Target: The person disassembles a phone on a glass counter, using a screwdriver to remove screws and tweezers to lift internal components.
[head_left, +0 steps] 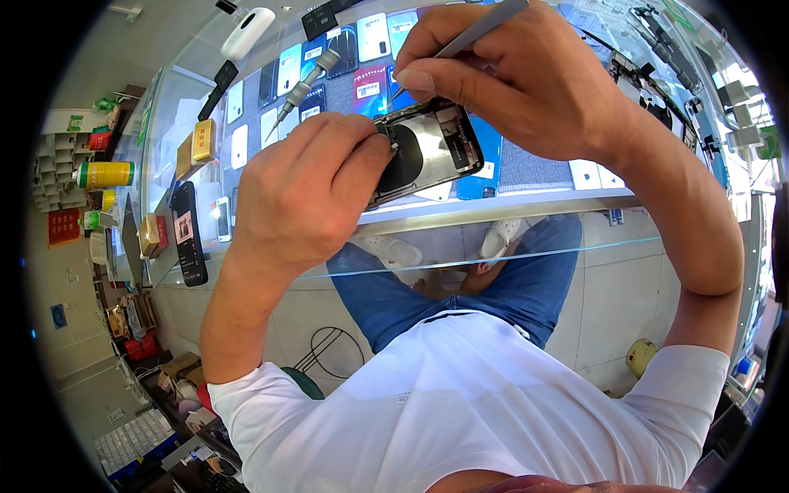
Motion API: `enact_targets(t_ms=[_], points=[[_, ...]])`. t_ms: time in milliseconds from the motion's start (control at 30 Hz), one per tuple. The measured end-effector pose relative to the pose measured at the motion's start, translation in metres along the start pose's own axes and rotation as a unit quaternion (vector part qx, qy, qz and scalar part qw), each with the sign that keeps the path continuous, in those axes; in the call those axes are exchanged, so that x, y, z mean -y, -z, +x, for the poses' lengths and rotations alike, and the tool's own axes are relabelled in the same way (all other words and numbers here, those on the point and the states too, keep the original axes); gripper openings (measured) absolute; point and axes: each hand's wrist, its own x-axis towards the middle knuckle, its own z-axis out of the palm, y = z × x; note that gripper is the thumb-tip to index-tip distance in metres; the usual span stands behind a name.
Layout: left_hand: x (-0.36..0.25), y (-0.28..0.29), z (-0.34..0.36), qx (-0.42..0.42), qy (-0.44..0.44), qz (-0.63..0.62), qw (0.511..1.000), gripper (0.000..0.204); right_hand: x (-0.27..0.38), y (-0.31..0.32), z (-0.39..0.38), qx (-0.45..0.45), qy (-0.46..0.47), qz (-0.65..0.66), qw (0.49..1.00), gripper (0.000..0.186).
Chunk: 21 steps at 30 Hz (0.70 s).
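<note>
My left hand (304, 185) is closed, its fingertips pinching the left end of an opened phone housing (436, 156). The housing is tilted, with a silvery inner plate, a round dark patch and small parts along its right end. My right hand (526, 86) grips grey metal tweezers (485, 27), whose thin tips point down toward the upper edge of the housing. Whether the tips touch it I cannot tell. Just beyond my left hand, a screwdriver (306, 86) with a metallic handle lies slanted on the glass counter (534, 199).
Under the glass, several phones and phone backs (372, 37) lie in rows. A dark phone (187, 234), a gold box (203, 141) and a white oblong device (248, 34) are at the left. Loose dark phone parts (645, 90) lie at the far right. The counter's glass edge runs above my knees.
</note>
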Motion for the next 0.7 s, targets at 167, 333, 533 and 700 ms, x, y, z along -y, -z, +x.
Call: enact_targets(t_ms=[167, 333, 533, 700], points=[[-0.001, -0.002, 0.001, -0.004, 0.014, 0.0, 1.0, 0.027, -0.004, 0.0, -0.002, -0.005, 0.013, -0.004, 1.0, 0.027], [-0.011, 0.003, 0.002, -0.004, 0.061, -0.028, 0.998, 0.029, -0.006, -0.002, -0.001, -0.018, -0.002, 0.044, 0.999, 0.026], [-0.021, 0.002, 0.001, -0.018, 0.116, -0.077, 0.99, 0.03, -0.004, 0.0, -0.002, -0.045, -0.025, -0.008, 0.999, 0.026], [-0.034, 0.004, -0.004, -0.024, 0.173, -0.047, 0.984, 0.037, 0.007, -0.005, -0.004, -0.046, -0.133, -0.013, 0.99, 0.027]])
